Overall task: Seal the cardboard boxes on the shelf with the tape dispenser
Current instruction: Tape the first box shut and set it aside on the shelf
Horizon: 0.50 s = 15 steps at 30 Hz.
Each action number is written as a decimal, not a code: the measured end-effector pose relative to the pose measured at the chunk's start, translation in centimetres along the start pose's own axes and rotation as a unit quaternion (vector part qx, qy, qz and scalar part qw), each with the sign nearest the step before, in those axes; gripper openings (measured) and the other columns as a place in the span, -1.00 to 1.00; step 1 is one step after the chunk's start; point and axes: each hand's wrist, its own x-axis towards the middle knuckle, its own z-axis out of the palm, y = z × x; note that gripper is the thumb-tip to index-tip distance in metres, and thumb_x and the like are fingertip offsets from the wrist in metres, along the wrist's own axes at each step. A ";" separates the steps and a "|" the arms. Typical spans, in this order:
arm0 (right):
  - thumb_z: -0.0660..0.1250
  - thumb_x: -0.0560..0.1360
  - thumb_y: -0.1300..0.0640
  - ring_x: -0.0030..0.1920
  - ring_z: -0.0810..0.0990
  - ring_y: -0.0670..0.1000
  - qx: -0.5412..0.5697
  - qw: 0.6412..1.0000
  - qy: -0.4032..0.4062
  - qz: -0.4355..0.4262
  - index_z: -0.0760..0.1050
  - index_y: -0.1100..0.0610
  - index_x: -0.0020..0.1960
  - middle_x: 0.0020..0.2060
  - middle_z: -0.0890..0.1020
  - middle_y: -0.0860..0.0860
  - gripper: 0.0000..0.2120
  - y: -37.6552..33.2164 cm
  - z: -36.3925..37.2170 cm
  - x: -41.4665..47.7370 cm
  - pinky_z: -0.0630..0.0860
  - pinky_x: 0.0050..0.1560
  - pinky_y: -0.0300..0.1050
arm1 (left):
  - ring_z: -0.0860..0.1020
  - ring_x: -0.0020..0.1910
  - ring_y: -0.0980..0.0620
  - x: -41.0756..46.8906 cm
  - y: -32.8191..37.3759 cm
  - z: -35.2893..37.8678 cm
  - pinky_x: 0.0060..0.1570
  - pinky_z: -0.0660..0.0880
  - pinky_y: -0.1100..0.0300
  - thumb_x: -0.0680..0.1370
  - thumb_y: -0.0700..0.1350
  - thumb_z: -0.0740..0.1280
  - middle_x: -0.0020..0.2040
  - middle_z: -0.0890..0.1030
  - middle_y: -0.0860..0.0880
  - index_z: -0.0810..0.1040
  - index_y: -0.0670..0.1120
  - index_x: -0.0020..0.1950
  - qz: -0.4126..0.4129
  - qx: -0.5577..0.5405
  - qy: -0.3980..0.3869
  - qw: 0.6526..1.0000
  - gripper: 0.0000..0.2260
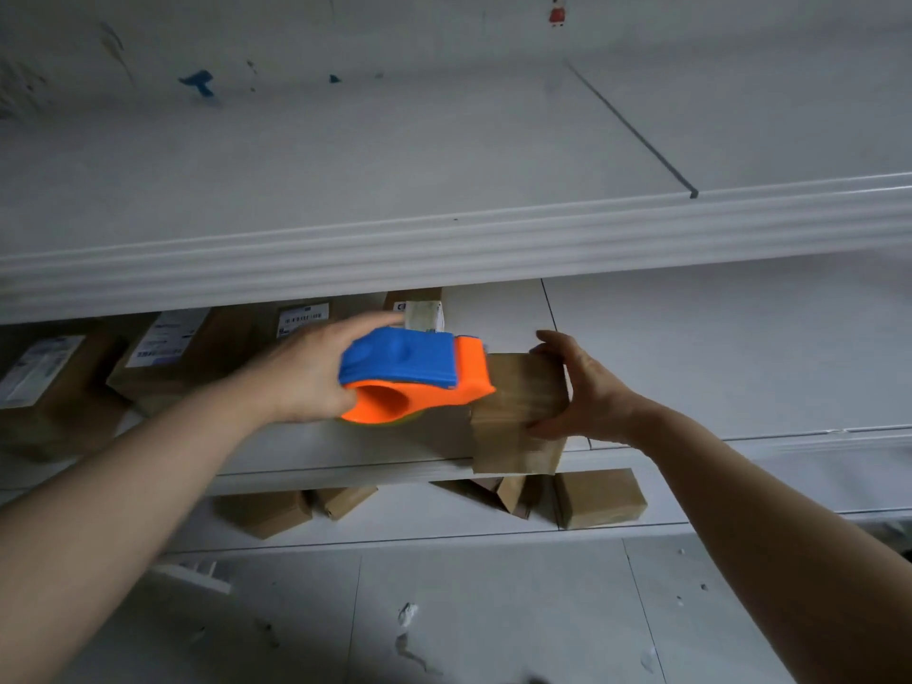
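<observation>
A blue-and-orange dispenser (pixel 414 377) is being gripped by the left hand (pixel 301 372), with the fingers curled over its far side and the thumb at the orange core. Its orange nose is being held against the top left edge of a small box (pixel 523 402). The box is being grasped by the right hand (pixel 592 392), thumb over the far top corner and fingers wrapped round the near right side. It is being held at the front edge of the middle shelf (pixel 740 367), with its lower part hanging past the lip. Whether tape is being laid on it cannot be told. Labelled boxes (pixel 163 357) are being stored further left on that shelf, a white carton (pixel 424 315) is standing just behind the dispenser, and plain boxes (pixel 599 498) are lying on the lower shelf (pixel 444 520).
</observation>
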 end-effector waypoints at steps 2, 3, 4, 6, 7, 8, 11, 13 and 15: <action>0.66 0.14 0.21 0.23 0.40 -0.04 -0.003 1.000 -0.009 0.000 0.08 0.03 0.50 0.22 0.37 -0.10 0.10 0.4 -0.1 -0.1 0.41 0.26 -0.17 | 0.55 0.01 0.16 -0.9 -2.4 -0.9 -0.03 0.45 0.30 0.31 -0.37 0.38 0.24 0.45 0.15 0.23 0.41 0.35 -0.025 -0.038 -0.003 0.999 -0.13; 0.65 0.15 0.22 0.22 0.40 -0.04 -0.005 1.000 -0.014 0.002 0.08 0.02 0.51 0.22 0.36 -0.10 0.10 0.4 0.0 0.0 0.40 0.22 -0.22 | 0.56 -0.01 0.16 -1.2 -3.3 -1.1 -0.05 0.50 0.26 0.30 -0.39 0.38 0.27 0.45 0.14 0.23 0.44 0.33 -0.028 -0.049 -0.009 0.998 -0.12; 0.65 0.15 0.22 0.21 0.39 -0.05 -0.003 1.000 -0.014 0.005 0.08 0.03 0.51 0.22 0.36 -0.10 0.10 0.3 0.0 0.0 0.39 0.20 -0.25 | 0.57 -0.02 0.13 -1.3 -3.9 -1.1 -0.03 0.54 0.17 0.29 -0.39 0.39 0.29 0.45 0.12 0.23 0.47 0.32 -0.031 -0.054 -0.015 0.998 -0.10; 0.65 0.16 0.22 0.21 0.39 -0.05 -0.005 1.000 -0.015 0.006 0.07 0.03 0.51 0.22 0.36 -0.10 0.10 0.3 -0.1 0.2 0.39 0.19 -0.26 | 0.58 -0.06 0.09 -1.1 -4.5 -0.8 -0.03 0.57 0.07 0.30 -0.39 0.39 0.30 0.45 0.10 0.23 0.46 0.35 -0.031 -0.055 -0.019 0.998 -0.09; 0.65 0.16 0.22 0.21 0.39 -0.05 -0.007 1.000 -0.019 0.007 0.07 0.03 0.51 0.22 0.35 -0.10 0.10 0.3 -0.1 0.3 0.39 0.19 -0.26 | 0.58 -0.10 0.09 -0.9 -4.6 -0.5 -0.07 0.57 0.10 0.31 -0.39 0.39 0.28 0.45 0.10 0.23 0.44 0.38 -0.031 -0.054 -0.021 0.998 -0.09; 0.65 0.16 0.21 0.21 0.39 -0.04 -0.007 1.000 -0.022 0.008 0.07 0.03 0.51 0.22 0.35 -0.10 0.10 0.5 -0.2 0.3 0.40 0.20 -0.24 | 0.57 -0.11 0.09 -0.8 -4.7 -0.2 -0.11 0.56 0.14 0.31 -0.40 0.39 0.26 0.45 0.09 0.23 0.42 0.39 -0.033 -0.053 -0.024 0.998 -0.10; 0.65 0.17 0.21 0.23 0.38 -0.05 -0.009 1.000 -0.027 0.010 0.05 0.03 0.52 0.23 0.35 -0.09 0.11 0.5 -0.2 0.4 0.40 0.22 -0.23 | 0.53 -0.01 0.13 -0.6 -5.0 0.7 -0.05 0.48 0.24 0.32 -0.39 0.40 0.25 0.44 0.09 0.22 0.41 0.37 -0.035 -0.045 -0.032 0.998 -0.12; 0.65 0.16 0.23 0.23 0.37 -0.05 -0.011 1.000 -0.024 0.009 0.04 0.04 0.52 0.23 0.34 -0.09 0.12 0.4 -0.2 0.4 0.38 0.23 -0.23 | 0.49 0.14 0.09 -0.6 -5.1 1.4 0.13 0.45 0.18 0.32 -0.37 0.40 0.28 0.43 0.08 0.20 0.41 0.37 -0.036 -0.025 -0.033 0.999 -0.12; 0.65 0.16 0.23 0.24 0.38 -0.04 -0.022 0.999 -0.023 0.011 0.03 0.04 0.53 0.24 0.34 -0.09 0.13 0.4 -0.1 0.5 0.36 0.23 -0.25 | 0.44 0.20 0.06 -0.5 -4.9 2.2 0.21 0.42 0.13 0.32 -0.35 0.40 0.29 0.43 0.06 0.20 0.36 0.41 -0.031 -0.009 -0.033 0.999 -0.13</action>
